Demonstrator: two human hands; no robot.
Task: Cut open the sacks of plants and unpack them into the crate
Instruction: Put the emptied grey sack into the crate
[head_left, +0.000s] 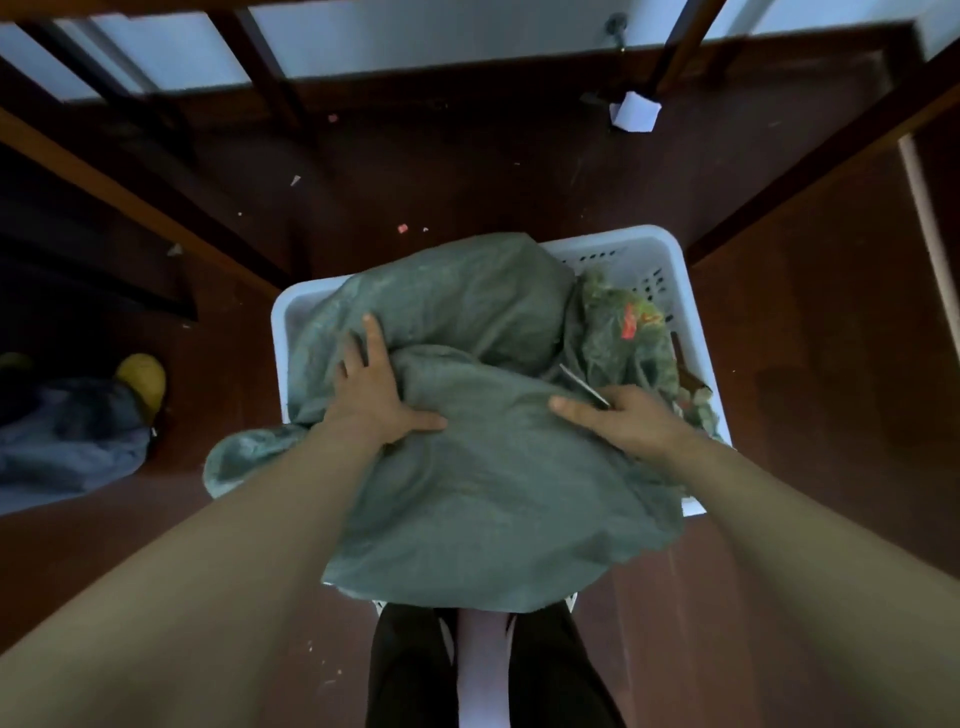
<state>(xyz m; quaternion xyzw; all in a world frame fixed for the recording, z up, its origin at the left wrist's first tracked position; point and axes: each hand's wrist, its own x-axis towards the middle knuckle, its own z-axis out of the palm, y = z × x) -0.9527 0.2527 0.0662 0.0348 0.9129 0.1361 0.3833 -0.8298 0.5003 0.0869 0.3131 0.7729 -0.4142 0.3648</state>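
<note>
A large grey-green woven sack (483, 493) lies across a white perforated plastic crate (654, 249) and spills over its near and left edges. My left hand (371, 395) rests flat on the sack's upper left fold with fingers spread. My right hand (623, 421) lies on the sack at the right and holds a thin metal blade (584, 385) that points up and left. Green plants (623, 322) with a red tag show at the sack's open right end inside the crate.
The crate stands on a dark red-brown floor between wooden shelf frames (156, 208) at left and right. A bundle of blue-grey cloth with something yellow (140, 379) lies at the left. A white paper scrap (636, 111) sits at the back. My legs stand below the crate.
</note>
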